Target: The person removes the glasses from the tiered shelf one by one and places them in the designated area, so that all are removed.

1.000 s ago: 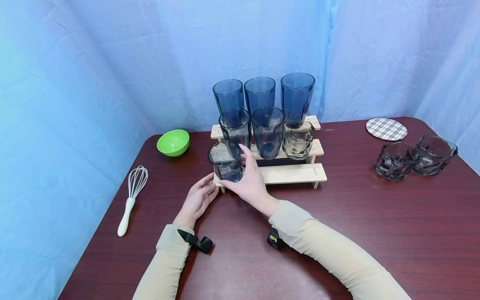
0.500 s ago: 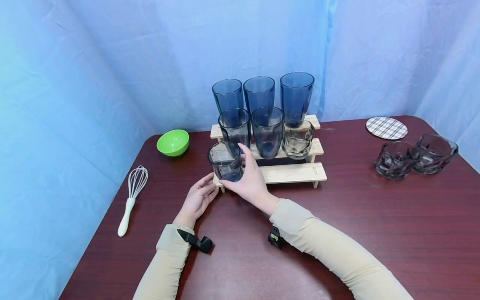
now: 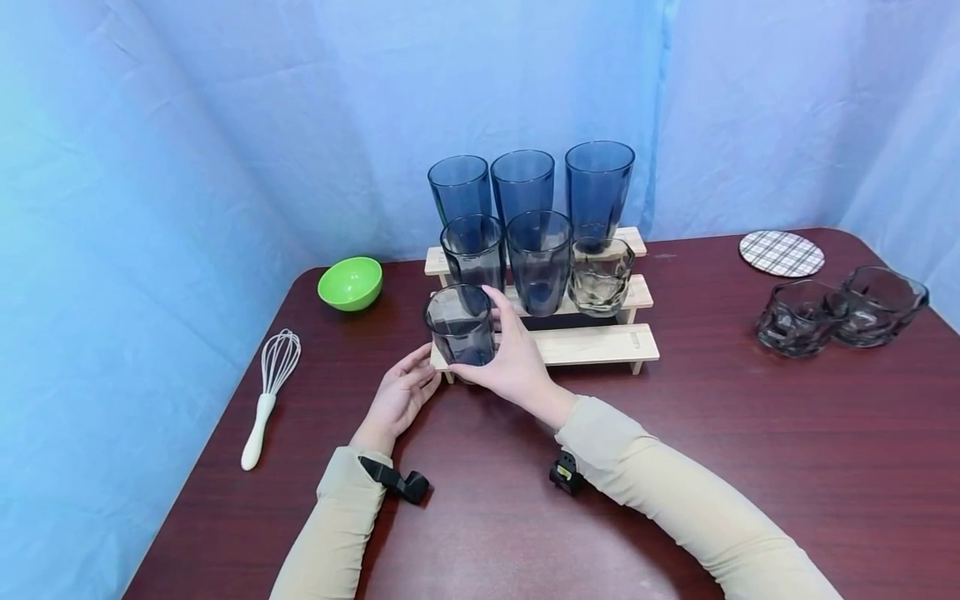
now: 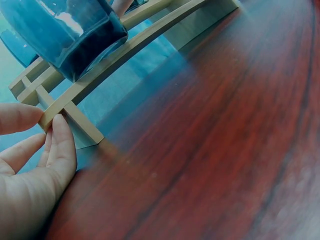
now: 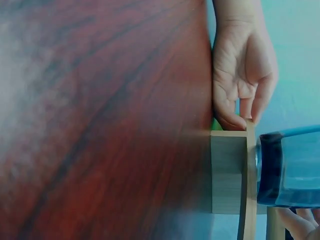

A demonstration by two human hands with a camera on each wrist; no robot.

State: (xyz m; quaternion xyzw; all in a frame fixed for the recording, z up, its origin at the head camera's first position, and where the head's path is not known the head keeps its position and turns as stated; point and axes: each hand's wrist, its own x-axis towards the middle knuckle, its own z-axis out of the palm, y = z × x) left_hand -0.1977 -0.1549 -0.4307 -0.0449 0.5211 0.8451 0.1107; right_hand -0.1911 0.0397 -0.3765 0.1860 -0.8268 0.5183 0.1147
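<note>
My right hand (image 3: 519, 360) grips a dark blue-grey glass tumbler (image 3: 459, 332) round its right side, thumb in front. The tumbler stands upright at the left part of the lowest step of a three-tier wooden rack (image 3: 596, 345). In the right wrist view the tumbler's base (image 5: 270, 170) is right at the step's surface. My left hand (image 3: 402, 395) pinches the left end of that step; in the left wrist view its thumb and fingertips (image 4: 61, 127) meet the wooden edge (image 4: 60, 107). Two tall glasses (image 3: 538, 262) and a short clear wavy glass (image 3: 602, 279) fill the middle step.
Three tall blue glasses (image 3: 522, 183) stand on the top step, before a blue curtain. At left lie a green bowl (image 3: 350, 283) and a whisk (image 3: 268, 396). Two dark wavy glasses (image 3: 798, 321) and a plaid round coaster (image 3: 782, 253) are at the right.
The right hand and its tumbler have shifted slightly to the right along the lowest step. The left hand keeps its hold on the step's end. The head view has moved a little.
</note>
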